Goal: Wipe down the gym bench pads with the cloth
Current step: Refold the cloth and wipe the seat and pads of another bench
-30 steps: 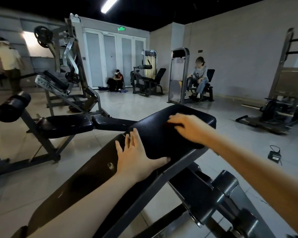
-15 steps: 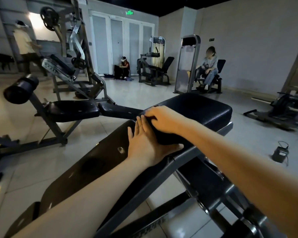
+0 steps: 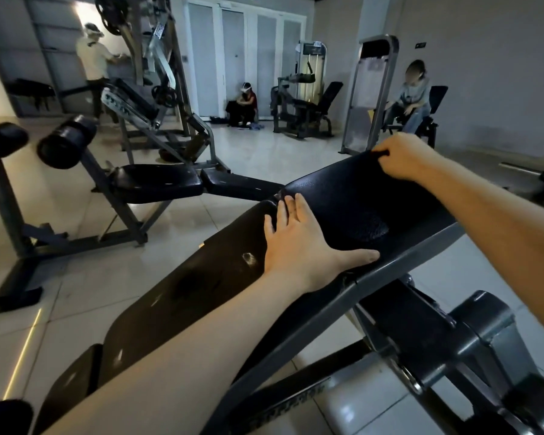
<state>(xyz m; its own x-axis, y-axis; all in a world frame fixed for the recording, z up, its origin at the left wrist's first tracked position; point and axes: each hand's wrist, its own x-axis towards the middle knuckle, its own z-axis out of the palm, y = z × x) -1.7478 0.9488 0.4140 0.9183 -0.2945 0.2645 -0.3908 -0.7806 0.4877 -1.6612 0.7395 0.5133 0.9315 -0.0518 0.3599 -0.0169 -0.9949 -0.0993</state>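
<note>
A black inclined gym bench crosses the view, its long back pad (image 3: 186, 296) running to the lower left. A dark cloth (image 3: 352, 196) lies spread over the upper seat pad and is hard to tell from the pad's own surface. My left hand (image 3: 299, 246) lies flat with straight fingers on the near end of the cloth, at the gap between the two pads. My right hand (image 3: 402, 158) pinches the cloth's far edge at the pad's top right corner, lifting it slightly.
The bench's grey steel frame and adjuster (image 3: 484, 340) fill the lower right. Another black bench (image 3: 157, 183) with roller pads (image 3: 66, 141) stands at left on the tiled floor. A person stands (image 3: 91, 58) far left; two others sit by the doors (image 3: 247, 103) and on a machine (image 3: 413, 92).
My right hand has travelled from beside my left hand to the pad's far right corner, drawing the cloth with it. My left hand stayed flat in place.
</note>
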